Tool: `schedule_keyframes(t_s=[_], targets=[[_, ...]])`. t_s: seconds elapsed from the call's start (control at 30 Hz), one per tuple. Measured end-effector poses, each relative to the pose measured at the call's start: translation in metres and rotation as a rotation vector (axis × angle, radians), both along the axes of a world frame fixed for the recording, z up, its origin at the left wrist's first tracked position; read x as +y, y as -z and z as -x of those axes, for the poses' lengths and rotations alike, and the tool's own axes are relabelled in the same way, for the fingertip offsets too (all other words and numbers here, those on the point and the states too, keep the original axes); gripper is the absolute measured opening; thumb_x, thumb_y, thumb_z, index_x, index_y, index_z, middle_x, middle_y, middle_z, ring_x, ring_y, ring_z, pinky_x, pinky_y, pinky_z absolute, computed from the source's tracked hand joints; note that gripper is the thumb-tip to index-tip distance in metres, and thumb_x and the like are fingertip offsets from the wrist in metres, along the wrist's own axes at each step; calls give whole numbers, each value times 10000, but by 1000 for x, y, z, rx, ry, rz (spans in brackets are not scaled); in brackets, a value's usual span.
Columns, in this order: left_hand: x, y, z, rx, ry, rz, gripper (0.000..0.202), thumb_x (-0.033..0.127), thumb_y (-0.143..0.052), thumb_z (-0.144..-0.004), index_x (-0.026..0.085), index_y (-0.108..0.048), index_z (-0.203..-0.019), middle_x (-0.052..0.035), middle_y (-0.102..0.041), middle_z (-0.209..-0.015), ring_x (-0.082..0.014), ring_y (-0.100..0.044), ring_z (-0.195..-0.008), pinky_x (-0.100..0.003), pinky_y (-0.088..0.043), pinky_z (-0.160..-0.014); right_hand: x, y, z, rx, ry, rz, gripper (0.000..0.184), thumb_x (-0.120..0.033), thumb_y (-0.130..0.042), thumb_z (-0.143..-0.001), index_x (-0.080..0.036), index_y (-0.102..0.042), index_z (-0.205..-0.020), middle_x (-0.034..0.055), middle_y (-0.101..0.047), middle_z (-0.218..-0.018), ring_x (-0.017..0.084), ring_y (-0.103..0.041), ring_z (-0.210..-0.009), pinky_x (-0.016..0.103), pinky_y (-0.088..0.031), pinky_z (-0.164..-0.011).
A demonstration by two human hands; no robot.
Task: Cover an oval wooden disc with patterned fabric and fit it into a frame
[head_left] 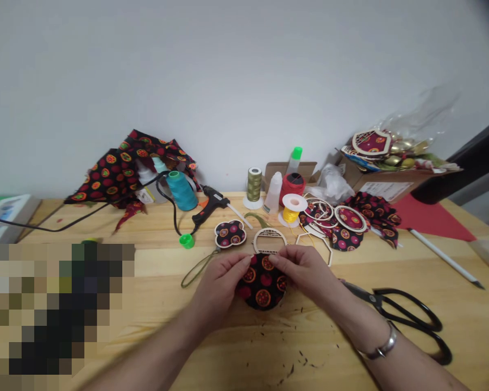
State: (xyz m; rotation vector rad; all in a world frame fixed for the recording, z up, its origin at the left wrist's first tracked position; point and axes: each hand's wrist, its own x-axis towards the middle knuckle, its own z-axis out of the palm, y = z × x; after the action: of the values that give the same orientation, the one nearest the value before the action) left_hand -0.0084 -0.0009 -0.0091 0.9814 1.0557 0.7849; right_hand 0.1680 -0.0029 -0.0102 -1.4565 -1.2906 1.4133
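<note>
Between my two hands is a round piece of dark patterned fabric (263,288), printed with red and orange circles. My left hand (226,277) pinches its upper left edge between thumb and fingers. At the upper right edge, my right hand (303,269) grips it the same way. Just behind the fabric lies a round wooden frame (270,233) with lattice cutouts. To its left sits a flower-shaped piece (230,233) covered in similar fabric, with a green cord loop (198,270) beside it. Black-handled scissors (391,307) lie partly under my right forearm.
Along the back stand a teal thread cone (182,191), a glue gun (212,205), a green thread spool (254,185), a yellow spool (292,212) and a red spool (293,184). Wooden frames (350,218) and a full cardboard box (381,182) are at right. Dark snippets litter the wooden table (212,353).
</note>
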Motion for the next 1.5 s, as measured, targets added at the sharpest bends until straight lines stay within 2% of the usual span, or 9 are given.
schedule_keyframes(t_s=[0.13,0.27,0.43,0.57,0.83,1.0,1.2,1.37,1.5], targets=[[0,2,0,-26,2,22,241,406,-623,-777,181,-701,-815,17,-665,-681,-92,-528,-589,-172,-384,-522,0,-1,1,-78,-4,-39,315,-465,-617,-688,-166,-558,-606,-43,-474,-530,81,-358,-483,215,-263,-427],[0,1,-1,29,62,27,254,395,-661,-738,152,-689,-805,-4,-663,-693,-111,-544,-613,-193,-404,-553,-1,-1,1,-130,-41,-69,304,-449,-596,-697,-167,-558,-587,-37,-470,-532,89,-365,-503,220,-275,-440],[0,1,-1,73,66,-19,261,392,-638,-747,139,-684,-790,-15,-662,-684,-127,-546,-620,-217,-415,-568,-1,0,2,-84,-36,-34,369,-516,-598,-697,-176,-529,-573,-51,-424,-505,76,-330,-461,218,-233,-402],[2,0,0,80,-12,-60,239,379,-631,-758,156,-699,-810,-12,-680,-705,-130,-565,-651,-216,-440,-598,0,3,0,1,-93,75,462,-616,-529,-733,-178,-510,-587,-64,-401,-444,61,-321,-382,212,-206,-360],[2,-2,-1,-48,-122,-16,234,354,-651,-761,163,-719,-877,-15,-711,-696,-131,-614,-654,-213,-493,-609,-1,6,-1,69,-119,169,402,-530,-675,-646,-178,-503,-556,-76,-432,-406,41,-339,-340,187,-227,-342],[2,0,-3,-244,-203,132,247,379,-651,-757,158,-722,-843,-31,-706,-701,-121,-611,-590,-182,-490,-473,-1,3,-3,114,-63,157,383,-506,-678,-645,-179,-496,-561,-72,-455,-413,38,-356,-344,182,-223,-345],[2,-1,1,-286,-147,130,194,253,-708,-693,141,-716,-851,-30,-689,-671,-150,-618,-541,-290,-563,-453,1,4,-5,166,17,158,375,-506,-693,-642,-166,-536,-615,-58,-495,-451,42,-389,-367,174,-239,-357],[1,0,2,-191,19,59,223,230,-690,-727,121,-692,-922,-83,-728,-792,-185,-680,-655,-245,-562,-506,2,3,-5,189,39,144,404,-538,-697,-627,-166,-540,-619,-55,-513,-460,42,-409,-365,169,-255,-352],[3,1,2,-155,-4,47,204,238,-688,-732,129,-691,-904,-77,-741,-793,-169,-685,-634,-223,-553,-505,1,-1,-4,168,-10,181,469,-611,-614,-681,-150,-568,-610,-26,-541,-458,51,-428,-352,179,-274,-334]])
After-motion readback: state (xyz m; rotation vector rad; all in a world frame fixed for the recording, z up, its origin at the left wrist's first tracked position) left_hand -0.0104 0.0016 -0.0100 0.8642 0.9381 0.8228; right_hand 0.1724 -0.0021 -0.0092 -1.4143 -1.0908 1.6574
